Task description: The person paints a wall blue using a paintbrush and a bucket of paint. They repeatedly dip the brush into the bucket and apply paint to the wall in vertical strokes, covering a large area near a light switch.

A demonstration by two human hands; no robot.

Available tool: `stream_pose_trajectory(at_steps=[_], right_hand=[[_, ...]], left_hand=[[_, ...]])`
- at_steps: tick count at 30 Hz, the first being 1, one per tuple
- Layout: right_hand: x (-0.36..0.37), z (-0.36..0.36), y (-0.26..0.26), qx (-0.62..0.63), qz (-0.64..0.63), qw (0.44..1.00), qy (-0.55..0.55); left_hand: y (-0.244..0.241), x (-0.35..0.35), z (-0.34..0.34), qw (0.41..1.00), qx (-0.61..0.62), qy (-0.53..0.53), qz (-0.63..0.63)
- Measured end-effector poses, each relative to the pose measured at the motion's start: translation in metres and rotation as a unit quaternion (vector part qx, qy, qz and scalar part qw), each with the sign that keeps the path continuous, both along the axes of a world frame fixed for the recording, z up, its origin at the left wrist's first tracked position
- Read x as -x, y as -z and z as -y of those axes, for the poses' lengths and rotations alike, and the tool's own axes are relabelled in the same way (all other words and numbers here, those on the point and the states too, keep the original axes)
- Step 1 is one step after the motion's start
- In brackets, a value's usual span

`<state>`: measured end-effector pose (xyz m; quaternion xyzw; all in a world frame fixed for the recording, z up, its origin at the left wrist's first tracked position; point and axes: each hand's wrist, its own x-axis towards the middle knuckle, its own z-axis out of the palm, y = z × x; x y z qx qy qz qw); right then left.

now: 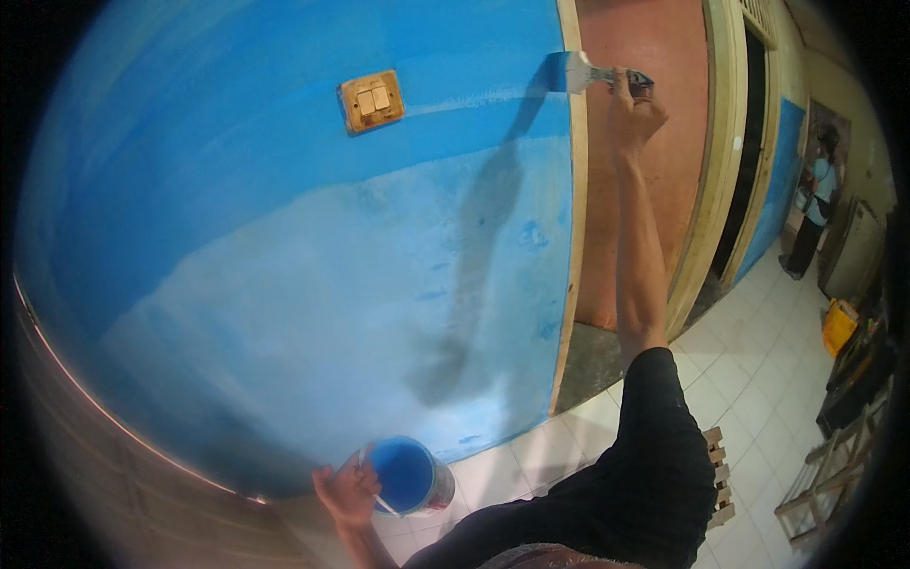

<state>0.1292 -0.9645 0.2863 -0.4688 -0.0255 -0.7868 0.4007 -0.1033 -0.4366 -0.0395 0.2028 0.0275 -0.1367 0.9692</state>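
Observation:
My right hand (637,114) grips the handle of a flat paintbrush (579,73), held out at arm's length. The bristles are blue and meet the wall at its right edge, beside a pale wooden door frame (574,213). Low in the view, my left hand (350,485) holds a bucket of blue paint (409,475) by its handle. The wall (298,313) is deep blue above and a paler, patchy blue below. A light switch (372,102) with two rockers and a paint-smeared plate sits left of the brush.
White floor tiles (746,384) run along the wall. A slatted wooden piece (719,476) is beside my right side, and a wooden ladder-like frame (828,484) lies further right. A yellow bag (839,327) rests near dark items. Another person (814,206) stands far right.

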Motion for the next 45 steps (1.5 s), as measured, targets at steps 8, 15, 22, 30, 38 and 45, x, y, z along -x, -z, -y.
stream_pose_trajectory(at_steps=[8, 15, 22, 30, 38, 45], right_hand=[[-0.015, -0.012, -0.010, 0.117, -0.027, 0.959, 0.259], [0.016, -0.019, -0.012, 0.069, -0.030, 0.978, 0.194], [-0.014, -0.034, -0.009, 0.154, -0.028, 0.956, 0.247], [0.005, -0.012, -0.018, 0.084, -0.056, 0.955, 0.279], [-0.009, -0.092, -0.017, 0.203, 0.020, 0.959, 0.196], [0.006, -0.126, -0.024, 0.139, 0.071, 0.943, -0.295]], left_hand=[[0.001, -0.001, 0.007, 0.999, -0.031, -0.013, 0.006], [0.002, 0.004, 0.000, 0.999, -0.031, -0.027, -0.006], [0.009, 0.005, -0.005, 0.998, -0.051, -0.031, 0.008], [0.001, 0.003, 0.000, 0.997, -0.071, -0.034, 0.007], [-0.001, -0.001, 0.009, 0.990, -0.118, -0.055, -0.048], [0.000, -0.003, 0.002, 0.994, -0.110, 0.006, 0.013]])
